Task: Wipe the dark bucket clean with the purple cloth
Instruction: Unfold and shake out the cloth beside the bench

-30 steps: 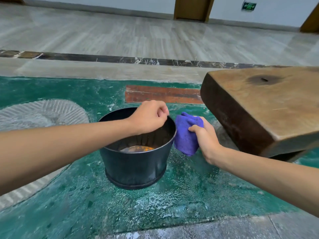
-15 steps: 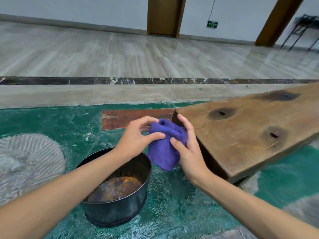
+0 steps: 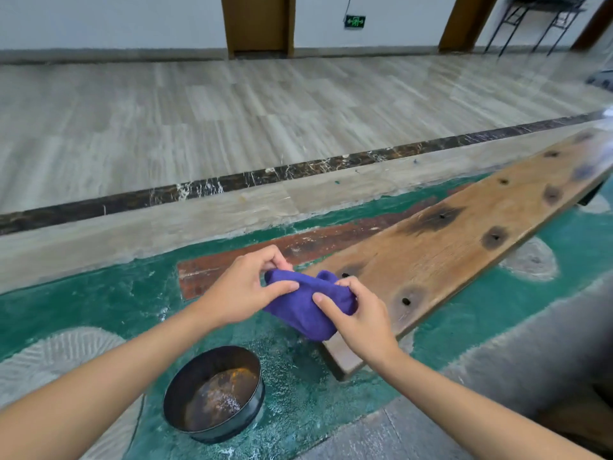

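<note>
left hand [image 3: 243, 290] + right hand [image 3: 360, 318]: both pinching purple cloth [image 3: 306, 305], held in air | bucket [image 3: 214, 393] on floor, below and nearer, slightly left | left hand nearer bucket

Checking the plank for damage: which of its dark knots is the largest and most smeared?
The elongated charred-looking blotch on the wooden plank, nearest its far long edge. The other knots are small round spots.
</note>
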